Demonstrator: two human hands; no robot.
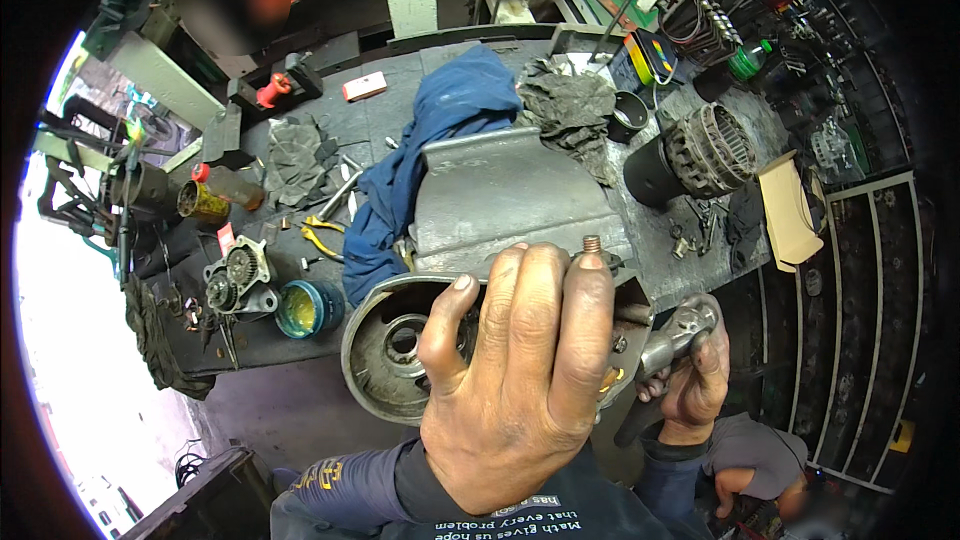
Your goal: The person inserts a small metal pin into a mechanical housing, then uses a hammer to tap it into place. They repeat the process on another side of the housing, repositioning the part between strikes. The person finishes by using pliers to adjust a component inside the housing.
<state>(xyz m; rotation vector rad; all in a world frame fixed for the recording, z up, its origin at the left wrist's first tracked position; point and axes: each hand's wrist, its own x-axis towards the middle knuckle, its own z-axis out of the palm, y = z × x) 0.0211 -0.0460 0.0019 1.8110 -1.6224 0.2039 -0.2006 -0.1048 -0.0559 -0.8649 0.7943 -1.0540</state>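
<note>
Four left fingers (535, 310) bent, parted, clasping housing (372, 375) | right fingers (710, 365) curled round tool (690, 323)

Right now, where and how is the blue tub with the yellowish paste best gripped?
I'd take the blue tub around its round outer wall, coming from its right: the gear assembly sits close on its left. The top is open with yellowish paste showing inside, so staying off the rim and keeping the mouth up should be safest.

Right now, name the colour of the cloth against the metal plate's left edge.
Blue; the cloth shows best in the head view.
</note>
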